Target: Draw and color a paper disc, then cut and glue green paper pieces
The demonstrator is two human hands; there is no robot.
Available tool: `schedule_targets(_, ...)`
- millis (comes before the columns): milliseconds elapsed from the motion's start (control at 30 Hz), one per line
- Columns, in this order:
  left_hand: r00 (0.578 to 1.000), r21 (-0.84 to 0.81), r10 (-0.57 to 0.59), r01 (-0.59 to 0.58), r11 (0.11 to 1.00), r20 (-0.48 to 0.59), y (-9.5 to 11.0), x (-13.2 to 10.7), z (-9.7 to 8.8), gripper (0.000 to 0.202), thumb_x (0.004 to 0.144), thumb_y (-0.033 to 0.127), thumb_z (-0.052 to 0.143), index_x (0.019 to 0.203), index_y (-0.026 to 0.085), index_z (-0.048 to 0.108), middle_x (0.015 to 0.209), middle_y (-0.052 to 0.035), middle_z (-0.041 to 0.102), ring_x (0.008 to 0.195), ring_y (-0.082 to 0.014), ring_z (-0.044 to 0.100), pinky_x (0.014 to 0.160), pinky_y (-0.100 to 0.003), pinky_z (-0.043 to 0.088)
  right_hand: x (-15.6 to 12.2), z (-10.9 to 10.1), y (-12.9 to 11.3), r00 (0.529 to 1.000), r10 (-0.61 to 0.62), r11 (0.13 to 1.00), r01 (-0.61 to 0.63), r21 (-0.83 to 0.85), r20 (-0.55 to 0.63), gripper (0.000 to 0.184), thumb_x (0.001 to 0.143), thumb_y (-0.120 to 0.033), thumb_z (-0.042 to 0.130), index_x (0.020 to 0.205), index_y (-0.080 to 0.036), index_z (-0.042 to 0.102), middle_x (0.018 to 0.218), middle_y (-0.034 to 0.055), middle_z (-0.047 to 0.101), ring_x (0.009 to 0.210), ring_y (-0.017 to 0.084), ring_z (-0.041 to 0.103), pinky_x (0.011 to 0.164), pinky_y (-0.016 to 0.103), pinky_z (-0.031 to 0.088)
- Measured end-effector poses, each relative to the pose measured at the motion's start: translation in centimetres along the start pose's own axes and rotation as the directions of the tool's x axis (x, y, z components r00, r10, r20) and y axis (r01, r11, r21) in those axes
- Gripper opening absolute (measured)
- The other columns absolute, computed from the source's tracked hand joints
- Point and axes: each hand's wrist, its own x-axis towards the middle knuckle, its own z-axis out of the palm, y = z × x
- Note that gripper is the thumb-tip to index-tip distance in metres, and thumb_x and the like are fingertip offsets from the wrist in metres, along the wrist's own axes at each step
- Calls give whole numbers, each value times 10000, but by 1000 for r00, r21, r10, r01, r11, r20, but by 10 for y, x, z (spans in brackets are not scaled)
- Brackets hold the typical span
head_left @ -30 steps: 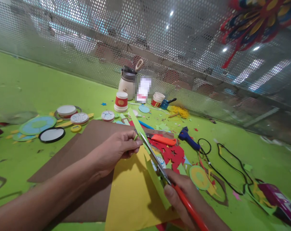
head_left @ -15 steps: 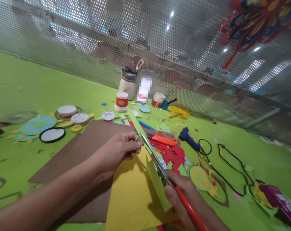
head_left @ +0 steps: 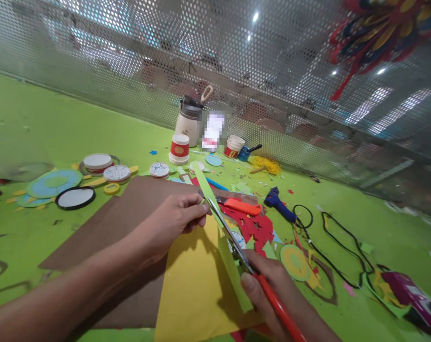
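My left hand (head_left: 185,213) pinches the edge of a strip of light green paper (head_left: 201,181) between thumb and fingers. In my right hand (head_left: 268,280) is a pair of scissors (head_left: 277,304) with red handles, its blades along the green paper and pointing up toward my left fingertips. The lower part of the green paper hangs down beside the blades. Beneath both hands lies a sheet of yellow paper (head_left: 187,289), which overlaps a brown board (head_left: 137,228). An orange utility knife (head_left: 242,206) rests just beyond the blades, beside cut red paper (head_left: 258,228).
A blue glue gun (head_left: 279,204) with a black cord lies to the right, a purple tool (head_left: 411,292) at far right. Paper discs (head_left: 55,183), round lids (head_left: 117,173) and a black ring (head_left: 75,197) lie left. Behind stand a jug (head_left: 187,123) and a red-and-white cup (head_left: 179,148).
Both hands stay nearly in place. The upper end of the green strip has tilted slightly, and the view has shifted a little.
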Motion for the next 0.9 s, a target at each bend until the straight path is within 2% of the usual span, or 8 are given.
schedule_targets(333,998,-25,39,-40,999,-51,-1,-1,7,316,619,397,768,635,176,543,542,61,494,507,-80,332,512,-236,213,0,1,-1,1000,3,999,-4,-32,-26,612,929,-667,362,1061,-150,660,607,-26,454,523,121,418,504,252,299)
schedule_targets(433,999,-56,20,-22,998,-47,-2,-1,7,306,624,387,767,644,175,548,563,55,510,519,-82,350,525,-234,235,0,1,-1,1000,-3,1000,3,-26,-23,614,928,-672,358,993,-146,667,598,-20,469,518,120,422,497,251,298)
schedule_targets(600,999,-129,-36,33,991,-17,-6,0,6,299,624,375,772,671,168,561,573,51,534,528,-79,379,535,-226,256,0,0,-3,1000,11,1000,-11,-24,-10,599,930,-663,372,1047,-147,653,583,-44,413,501,108,399,484,241,280)
schedule_targets(767,999,-163,-53,52,985,-3,-6,0,6,299,618,356,781,681,160,565,582,51,545,531,-68,391,534,-207,266,1,0,-7,999,41,999,-41,-3,-23,651,915,-702,338,1003,-134,644,585,-45,400,502,107,396,492,242,279)
schedule_targets(900,998,-169,-58,57,984,-3,-5,0,6,294,613,340,785,677,156,565,585,49,542,529,-62,387,518,-194,257,1,0,-6,999,38,999,-38,4,-18,618,917,-684,362,1002,-144,650,579,-52,365,501,107,370,490,248,259)
